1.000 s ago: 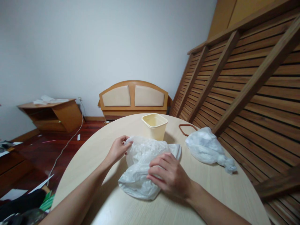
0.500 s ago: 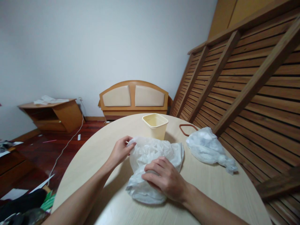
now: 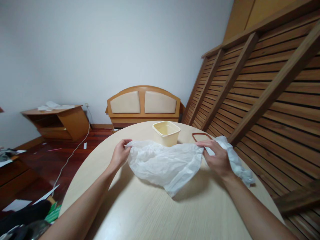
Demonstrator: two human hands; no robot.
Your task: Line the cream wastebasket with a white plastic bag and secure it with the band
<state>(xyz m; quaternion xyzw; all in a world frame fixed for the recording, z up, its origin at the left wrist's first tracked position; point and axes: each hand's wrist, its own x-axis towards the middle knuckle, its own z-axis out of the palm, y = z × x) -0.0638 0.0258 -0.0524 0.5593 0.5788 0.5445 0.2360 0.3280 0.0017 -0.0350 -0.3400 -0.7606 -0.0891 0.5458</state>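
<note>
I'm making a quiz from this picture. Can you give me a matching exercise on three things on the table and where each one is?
Things:
1. thin white plastic bag
2. cream square plastic tub
3. brown loop-shaped rim

Places:
A. flat on the round pale wooden table, right of the tub
B. stretched between left hand and right hand
C. upright behind the bag

Pairs: 1-B, 2-C, 3-A

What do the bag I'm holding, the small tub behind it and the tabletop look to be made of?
Bag: thin translucent white plastic film, judging by its fine crinkles and limp sag between the left hand and right hand.
Tub: probably rigid plastic, cream, smooth, with an even moulded rim.
Tabletop: pale wood-grain surface, matte; likely laminate or veneer, cannot tell which.
</note>
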